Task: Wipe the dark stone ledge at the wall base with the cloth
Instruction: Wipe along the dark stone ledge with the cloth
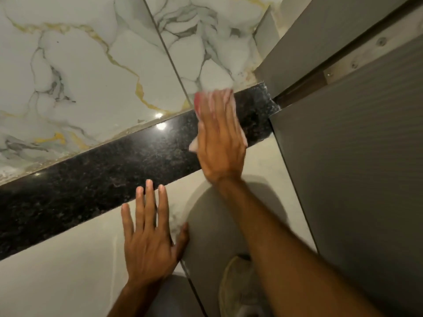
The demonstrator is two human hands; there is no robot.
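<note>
The dark speckled stone ledge runs diagonally from lower left to upper right, below the marbled wall. My right hand lies flat on its right part and presses a pale pink-and-white cloth onto the stone. The cloth shows only at my fingertips and beside my palm, and the hand is motion-blurred. My left hand rests flat on the light floor tile just below the ledge, fingers spread, fingertips at the ledge's edge, holding nothing.
White marble wall tiles with grey and gold veins rise behind the ledge. A grey door or panel closes off the right side, where the ledge ends. My light shoe stands on the floor tile at the bottom.
</note>
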